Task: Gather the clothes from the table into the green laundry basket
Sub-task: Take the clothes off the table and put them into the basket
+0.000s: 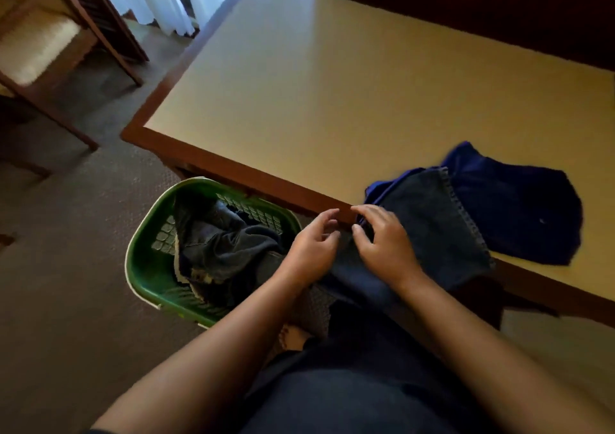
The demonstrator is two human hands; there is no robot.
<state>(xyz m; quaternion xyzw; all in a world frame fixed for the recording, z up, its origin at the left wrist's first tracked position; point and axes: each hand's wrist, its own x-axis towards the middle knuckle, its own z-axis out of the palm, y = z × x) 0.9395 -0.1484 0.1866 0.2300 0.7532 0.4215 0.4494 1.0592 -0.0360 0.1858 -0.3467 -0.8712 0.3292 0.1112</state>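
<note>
**Both hands on the jeans at the bench's near edge**

Dark jeans (429,220) hang over the near edge of the bench (332,84). The right hand (386,240) curls its fingers into the denim. The left hand (311,250) is bent beside it; its grip cannot be told. A blue garment (519,210) lies partly under the jeans. The green laundry basket (139,234) stands on the carpet (66,300) by the near left corner, holding dark clothes (219,244).

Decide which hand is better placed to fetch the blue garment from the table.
Right, probably: the right hand holds the denim garment, beside the blue garment; the left hand sits farther off, nearer the green basket.
</note>
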